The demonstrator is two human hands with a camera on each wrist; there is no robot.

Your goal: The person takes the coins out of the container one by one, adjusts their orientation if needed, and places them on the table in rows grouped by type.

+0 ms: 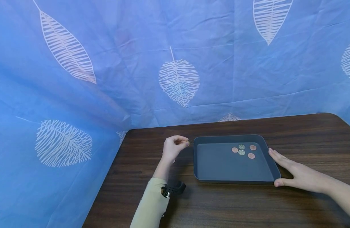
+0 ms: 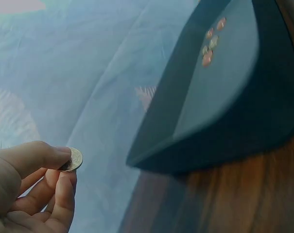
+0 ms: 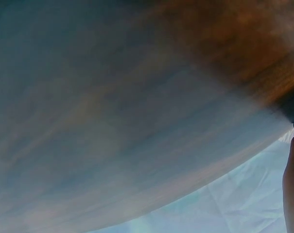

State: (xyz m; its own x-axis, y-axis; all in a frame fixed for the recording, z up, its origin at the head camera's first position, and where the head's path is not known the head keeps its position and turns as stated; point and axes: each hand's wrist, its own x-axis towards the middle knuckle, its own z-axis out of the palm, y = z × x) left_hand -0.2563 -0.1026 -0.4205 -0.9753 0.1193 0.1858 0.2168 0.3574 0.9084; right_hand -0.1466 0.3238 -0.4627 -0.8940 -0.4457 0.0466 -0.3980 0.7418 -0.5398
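Note:
A dark grey tray [image 1: 203, 158] lies on a dark wooden table [image 1: 220, 202]. Several coins [image 1: 242, 149] sit in its far right part, some copper, some silver; in the left wrist view the coins [image 2: 211, 42] show at the tray's [image 2: 244, 126] far end. My left hand [image 1: 173, 147] hovers just left of the tray's far left corner and pinches a silver coin [image 2: 73, 159] between thumb and forefinger. My right hand [image 1: 294, 172] lies flat against the tray's right rim, fingers straight, thumb at the near right corner. The right wrist view shows only blurred table [image 3: 137, 107] and a fingertip [image 3: 293, 184].
Blue cloth with white leaf prints [image 1: 178, 79] hangs behind and to the left of the table. A black wrist strap [image 1: 173, 189] sits on my left forearm over a pale sleeve [image 1: 152, 205]. The table's left edge lies close to my left arm.

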